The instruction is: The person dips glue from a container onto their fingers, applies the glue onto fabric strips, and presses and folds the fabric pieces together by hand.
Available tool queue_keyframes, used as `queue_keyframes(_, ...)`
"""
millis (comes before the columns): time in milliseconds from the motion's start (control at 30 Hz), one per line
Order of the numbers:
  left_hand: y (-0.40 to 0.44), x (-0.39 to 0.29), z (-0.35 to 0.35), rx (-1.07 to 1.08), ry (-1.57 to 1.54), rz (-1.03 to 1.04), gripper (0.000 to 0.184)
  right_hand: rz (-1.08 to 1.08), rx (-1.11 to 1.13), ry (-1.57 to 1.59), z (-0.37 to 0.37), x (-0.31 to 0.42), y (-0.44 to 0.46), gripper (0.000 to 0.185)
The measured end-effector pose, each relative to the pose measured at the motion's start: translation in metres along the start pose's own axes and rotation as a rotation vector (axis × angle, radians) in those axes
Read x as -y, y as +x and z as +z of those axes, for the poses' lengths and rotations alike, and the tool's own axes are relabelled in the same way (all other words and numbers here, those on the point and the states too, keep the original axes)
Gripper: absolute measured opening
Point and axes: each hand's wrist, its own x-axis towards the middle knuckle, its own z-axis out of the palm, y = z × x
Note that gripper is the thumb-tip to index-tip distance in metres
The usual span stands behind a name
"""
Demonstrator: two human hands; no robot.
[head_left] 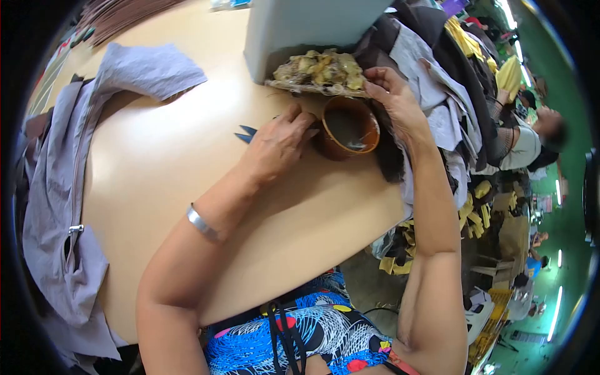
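Observation:
My left hand (281,140) is closed against the left side of a brown cup (367,141), its fingers curled and partly hidden. Dark liquid shows inside the cup. A pair of dark blue pointed blades (245,133) sticks out to the left of this hand; the rest of the tool is hidden. With thumb and fingers my right hand (397,103) pinches the right corner of a clear plastic tray (294,87). Yellow-brown lumpy food (322,69) fills the tray, just beyond the cup.
A grey box-like machine body (312,25) stands behind the tray. Grey cloth with a zipper (69,187) lies along the table's left edge. Brown strips (125,15) are stacked far left. Dark and grey fabric (431,81) is piled at right. A seated person (522,147) is beyond.

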Motion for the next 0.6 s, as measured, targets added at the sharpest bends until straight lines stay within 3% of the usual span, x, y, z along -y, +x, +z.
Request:
queue_keyframes(67,0.001,-0.001,-0.001,0.017,-0.007,0.004,0.016,0.075,0.040,0.018,-0.004,0.008,-0.001,0.028)
queue_keyframes(167,0.000,0.001,-0.002,0.028,0.008,0.005,0.016,0.008,0.044,-0.038,-0.012,-0.003,0.002,0.031)
queue_keyframes(300,0.000,0.000,-0.001,0.024,0.011,-0.017,0.018,-0.178,-0.115,-0.458,-0.013,0.028,-0.029,0.040)
queue_keyframes(400,0.000,-0.002,-0.007,0.045,-0.066,-0.048,0.023,-0.449,-0.258,-0.476,-0.011,0.048,-0.066,0.037)
queue_keyframes(500,0.000,-0.002,-0.017,0.123,-0.171,-0.128,0.030,-0.475,-0.411,-0.451,-0.026,0.050,-0.073,0.035)
queue_keyframes(600,0.001,-0.003,-0.020,0.128,-0.197,-0.128,0.035,-0.370,-0.448,-0.175,-0.077,0.032,-0.029,0.050)
